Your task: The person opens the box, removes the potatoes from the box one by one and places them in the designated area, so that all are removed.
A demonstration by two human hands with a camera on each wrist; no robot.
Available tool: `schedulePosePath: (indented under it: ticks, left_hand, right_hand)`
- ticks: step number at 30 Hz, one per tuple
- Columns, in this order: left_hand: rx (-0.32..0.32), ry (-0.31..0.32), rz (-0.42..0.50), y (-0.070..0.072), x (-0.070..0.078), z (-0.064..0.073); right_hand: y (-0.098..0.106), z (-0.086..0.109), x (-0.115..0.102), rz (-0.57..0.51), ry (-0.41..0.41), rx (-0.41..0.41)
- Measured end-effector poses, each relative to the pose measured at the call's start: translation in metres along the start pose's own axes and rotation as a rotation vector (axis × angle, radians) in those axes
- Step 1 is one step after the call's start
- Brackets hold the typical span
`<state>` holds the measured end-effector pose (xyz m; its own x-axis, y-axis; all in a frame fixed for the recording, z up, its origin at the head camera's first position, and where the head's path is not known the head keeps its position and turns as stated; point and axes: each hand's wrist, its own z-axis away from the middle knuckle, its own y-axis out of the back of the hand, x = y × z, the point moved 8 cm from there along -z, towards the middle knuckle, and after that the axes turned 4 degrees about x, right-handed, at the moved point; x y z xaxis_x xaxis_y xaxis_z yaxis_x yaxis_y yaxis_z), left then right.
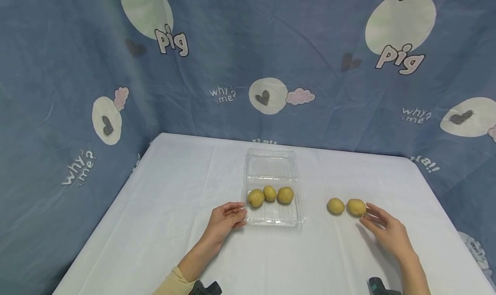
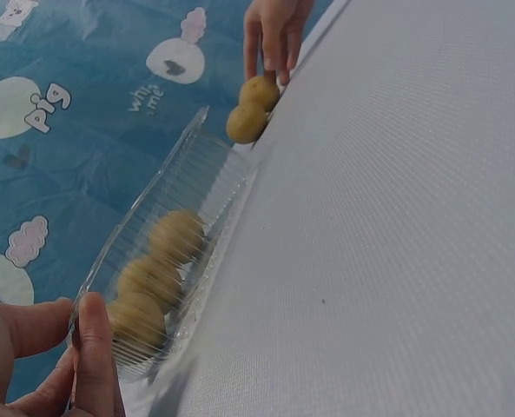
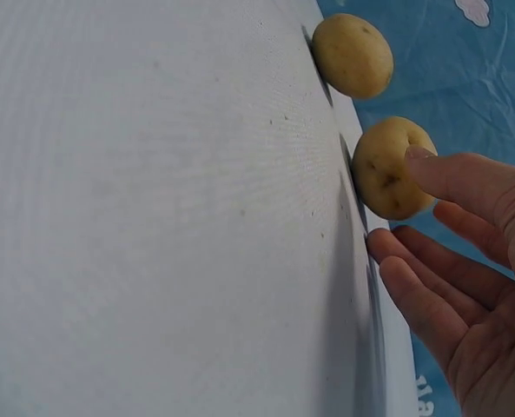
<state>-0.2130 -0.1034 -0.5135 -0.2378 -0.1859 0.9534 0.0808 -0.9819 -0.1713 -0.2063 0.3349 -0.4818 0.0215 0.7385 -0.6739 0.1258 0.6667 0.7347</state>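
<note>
A clear plastic clamshell box (image 1: 274,218) lies with its lid (image 1: 270,165) folded back, and in its base are three small yellow potatoes (image 1: 285,195). At the box's left edge my left hand (image 1: 226,221) pinches the rim between thumb and fingers, which the left wrist view shows closely. Right of the box, two more potatoes sit side by side on the cloth: a left one (image 1: 335,206) and a right one (image 1: 356,207). My right hand (image 1: 389,233) is beside the right one, fingers parted and loosely bent. Whether a fingertip touches that potato I cannot tell.
A white cloth (image 1: 162,191) covers the table. Behind it and at the left hangs a blue printed curtain (image 1: 217,41). Dark devices (image 1: 381,287) show near both wrists at the bottom of the head view.
</note>
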Motion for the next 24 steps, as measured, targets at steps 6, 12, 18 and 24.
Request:
schedulePosePath:
  ticks: [6,12,18,24]
  left_hand:
    - [0.002,0.002,0.003,0.0,0.0,0.001]
    - [0.009,0.001,-0.002,0.0,0.0,0.0]
    - [0.012,0.005,-0.004,0.001,0.0,0.001]
    - [0.0,0.003,-0.006,0.0,0.0,0.001]
  right_hand:
    - [0.003,0.007,0.001,0.022,-0.01,0.0]
    - [0.002,0.015,0.002,0.03,-0.038,-0.006]
    - [-0.001,0.021,-0.002,0.013,-0.043,-0.009]
    - [-0.004,0.025,-0.01,0.002,0.018,0.025]
